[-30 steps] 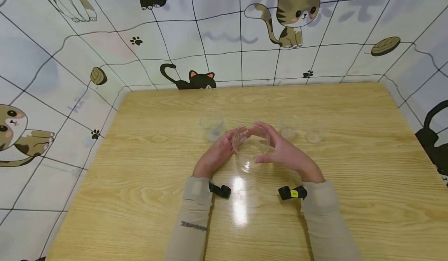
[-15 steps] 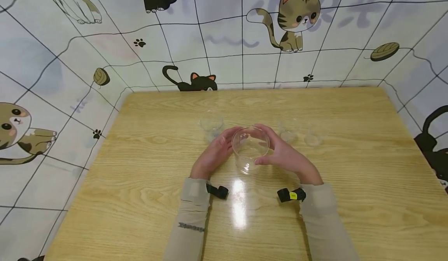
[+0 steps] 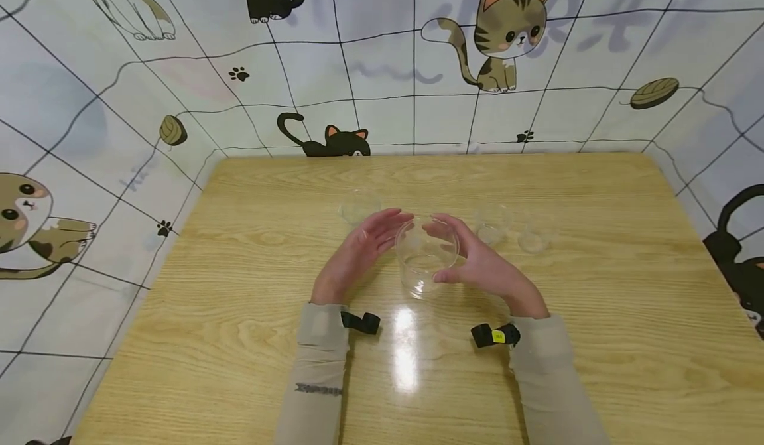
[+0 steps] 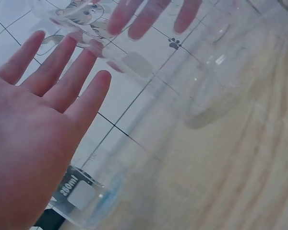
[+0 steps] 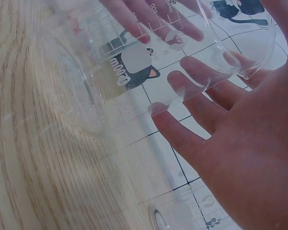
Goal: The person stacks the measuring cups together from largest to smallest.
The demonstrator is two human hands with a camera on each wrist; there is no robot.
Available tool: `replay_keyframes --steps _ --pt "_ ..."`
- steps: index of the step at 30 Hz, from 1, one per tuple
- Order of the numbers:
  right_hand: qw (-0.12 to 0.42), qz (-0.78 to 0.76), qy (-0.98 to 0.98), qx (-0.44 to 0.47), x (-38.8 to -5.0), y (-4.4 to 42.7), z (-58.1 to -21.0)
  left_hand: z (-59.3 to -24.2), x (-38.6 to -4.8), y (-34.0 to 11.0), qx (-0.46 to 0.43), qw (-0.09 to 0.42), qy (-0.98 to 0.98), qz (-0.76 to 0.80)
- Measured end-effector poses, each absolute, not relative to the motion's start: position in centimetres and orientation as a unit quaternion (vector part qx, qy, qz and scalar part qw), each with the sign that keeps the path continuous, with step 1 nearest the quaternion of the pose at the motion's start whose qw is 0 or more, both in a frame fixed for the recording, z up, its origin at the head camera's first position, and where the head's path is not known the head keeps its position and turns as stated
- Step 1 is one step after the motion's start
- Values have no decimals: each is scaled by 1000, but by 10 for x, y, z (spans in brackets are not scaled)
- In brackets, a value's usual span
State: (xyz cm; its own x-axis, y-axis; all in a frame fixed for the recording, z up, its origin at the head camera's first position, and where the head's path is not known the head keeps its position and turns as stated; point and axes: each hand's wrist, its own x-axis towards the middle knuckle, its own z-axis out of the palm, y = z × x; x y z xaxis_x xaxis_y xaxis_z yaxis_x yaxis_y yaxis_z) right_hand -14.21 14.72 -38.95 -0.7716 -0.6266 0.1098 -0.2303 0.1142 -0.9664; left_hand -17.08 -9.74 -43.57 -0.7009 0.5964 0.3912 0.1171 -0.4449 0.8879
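A large clear beaker (image 3: 426, 272) stands upright on the table in the head view. White graduation marks show on its wall in the right wrist view. My right hand (image 3: 486, 266) holds it from the right, thumb on the near side and fingers bent round the far side. On the other side, my left hand (image 3: 358, 249) has its palm toward the beaker. Its spread fingers (image 4: 77, 91) look nearly straight in the left wrist view. Whether any fingertip touches the glass I cannot tell.
Behind my left hand stands a smaller clear vessel (image 3: 359, 206); the left wrist view shows a beaker (image 4: 84, 196) marked 250ml. Two more clear glass vessels, one (image 3: 492, 223) nearer and one (image 3: 535, 238) farther right, stand behind my right hand. Cat-patterned walls border the wooden table (image 3: 239, 266).
My left hand has drawn slightly left, away from the beaker, and its fingers have straightened. My right hand keeps its hold, and the beaker stays in place.
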Motion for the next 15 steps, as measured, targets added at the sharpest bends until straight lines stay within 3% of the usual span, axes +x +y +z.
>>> replay_keyframes --steps 6,15 --pt "169 -604 720 -297 -149 150 -403 -425 -171 -100 369 153 509 762" --pt "174 -601 722 -296 -155 153 -418 -406 -168 -108 387 110 521 753"
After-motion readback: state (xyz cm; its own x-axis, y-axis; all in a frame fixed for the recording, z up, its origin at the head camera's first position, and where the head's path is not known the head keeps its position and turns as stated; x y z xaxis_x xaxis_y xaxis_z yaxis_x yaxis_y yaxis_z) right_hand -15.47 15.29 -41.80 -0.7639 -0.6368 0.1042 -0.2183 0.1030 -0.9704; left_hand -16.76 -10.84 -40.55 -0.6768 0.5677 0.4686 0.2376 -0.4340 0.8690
